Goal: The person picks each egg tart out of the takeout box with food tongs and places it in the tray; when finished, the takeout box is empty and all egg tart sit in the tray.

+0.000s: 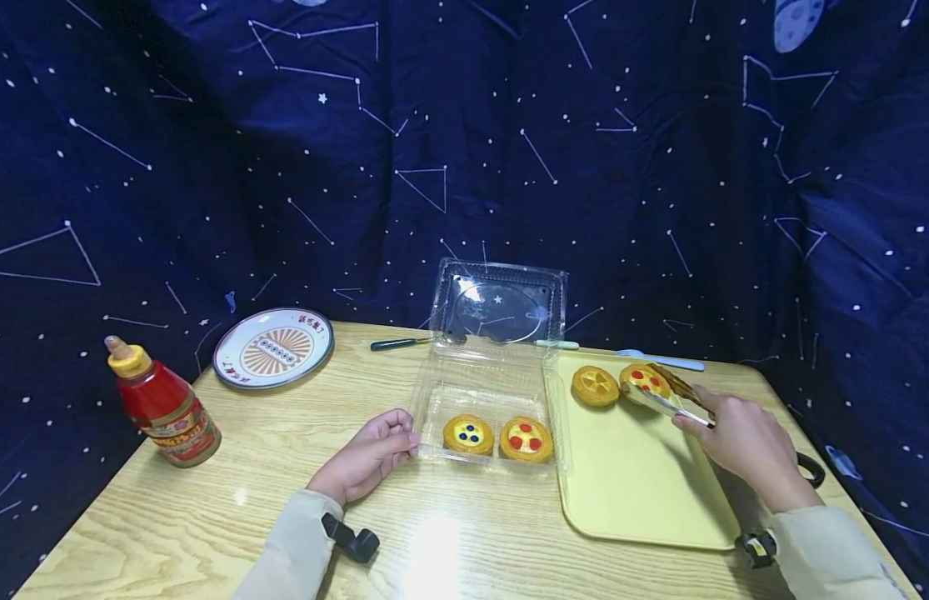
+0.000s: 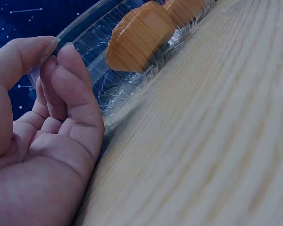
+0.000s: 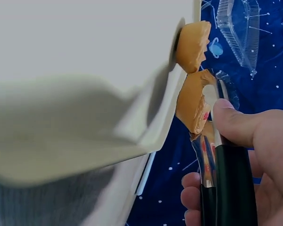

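Observation:
My left hand [image 1: 370, 457] pinches the near left corner of a clear plastic clamshell box [image 1: 442, 396], thumb and fingertips at its rim. Inside its near side sit an egg tart with blue dots [image 1: 468, 435] and one with red dots [image 1: 526, 439]. My right hand [image 1: 741, 437] grips black-handled metal tongs [image 3: 236, 183]. Their tips lie on either side of another red-dotted tart [image 1: 645, 379] at the back of the yellow tray [image 1: 629, 483]. Left of it on the tray is a tart with a cross-shaped top [image 1: 595, 387].
The box's lid [image 1: 501, 304] stands raised at the back. Behind lie a dark-handled utensil [image 1: 392, 343] and a light blue fork [image 1: 666, 360]. To the left are a patterned plate [image 1: 274, 348] and a red squeeze bottle [image 1: 167, 408]. A dark starry cloth [image 1: 464, 125] hangs behind the table.

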`<action>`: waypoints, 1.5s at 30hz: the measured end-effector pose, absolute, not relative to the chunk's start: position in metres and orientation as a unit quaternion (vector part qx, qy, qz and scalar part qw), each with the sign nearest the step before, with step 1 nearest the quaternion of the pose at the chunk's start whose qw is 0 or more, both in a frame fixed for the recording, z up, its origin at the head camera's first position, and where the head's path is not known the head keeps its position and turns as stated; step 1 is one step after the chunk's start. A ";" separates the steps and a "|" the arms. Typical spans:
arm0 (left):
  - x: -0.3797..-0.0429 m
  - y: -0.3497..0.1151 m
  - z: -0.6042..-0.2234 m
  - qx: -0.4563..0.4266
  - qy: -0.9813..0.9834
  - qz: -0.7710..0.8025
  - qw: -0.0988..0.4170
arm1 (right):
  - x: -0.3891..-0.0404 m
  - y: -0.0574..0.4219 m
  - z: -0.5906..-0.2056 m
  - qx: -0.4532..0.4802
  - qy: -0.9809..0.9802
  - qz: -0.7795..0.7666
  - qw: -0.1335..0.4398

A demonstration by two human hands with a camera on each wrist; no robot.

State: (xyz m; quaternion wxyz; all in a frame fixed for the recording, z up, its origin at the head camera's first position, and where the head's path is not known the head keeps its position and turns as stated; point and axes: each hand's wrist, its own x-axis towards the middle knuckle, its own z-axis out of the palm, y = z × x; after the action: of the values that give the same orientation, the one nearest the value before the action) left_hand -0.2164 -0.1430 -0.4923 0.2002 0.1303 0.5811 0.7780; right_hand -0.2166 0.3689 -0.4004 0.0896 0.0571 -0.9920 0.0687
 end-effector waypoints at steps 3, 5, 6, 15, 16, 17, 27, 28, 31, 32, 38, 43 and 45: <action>-0.216 -0.143 -0.492 0.132 0.578 0.780 0.201 | -0.220 0.371 -0.404 0.056 -0.993 0.064 0.083; -0.216 -0.143 -0.491 0.132 0.577 0.780 0.201 | -0.221 0.371 -0.406 0.055 -0.994 0.063 0.076; -0.216 -0.143 -0.491 0.132 0.577 0.780 0.201 | -0.222 0.371 -0.407 0.056 -0.994 0.061 0.074; -0.216 -0.143 -0.492 0.133 0.580 0.778 0.201 | -0.223 0.371 -0.408 0.053 -0.996 0.067 0.031; -0.216 -0.144 -0.492 0.133 0.580 0.779 0.200 | -0.222 0.371 -0.407 0.050 -0.996 0.071 0.023; -0.216 -0.144 -0.492 0.132 0.580 0.779 0.200 | -0.222 0.371 -0.405 0.048 -0.996 0.076 0.020; -0.219 -0.141 -0.491 0.131 0.582 0.777 0.199 | -0.209 0.364 -0.392 0.046 -0.992 0.103 0.049; -0.218 -0.142 -0.492 0.130 0.583 0.777 0.199 | -0.206 0.362 -0.393 0.049 -0.992 0.107 0.054; -0.217 -0.143 -0.495 0.129 0.584 0.777 0.198 | -0.197 0.353 -0.396 0.055 -0.989 0.117 0.068; -0.216 -0.144 -0.496 0.129 0.584 0.777 0.197 | -0.194 0.350 -0.396 0.059 -0.988 0.119 0.072; -0.216 -0.144 -0.497 0.136 0.584 0.776 0.193 | -0.179 0.329 -0.395 0.092 -0.981 0.130 0.111; -0.216 -0.143 -0.495 0.138 0.582 0.777 0.195 | -0.169 0.314 -0.392 0.148 -0.969 0.143 0.134; -0.215 -0.143 -0.495 0.138 0.582 0.777 0.196 | -0.166 0.309 -0.392 0.166 -0.963 0.153 0.144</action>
State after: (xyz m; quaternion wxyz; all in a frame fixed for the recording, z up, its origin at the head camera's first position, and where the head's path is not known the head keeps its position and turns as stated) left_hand -0.2155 -0.1430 -0.4947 0.1958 0.1382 0.5819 0.7772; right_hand -0.1659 0.3087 -0.3921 0.1442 0.1662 -0.9635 0.1527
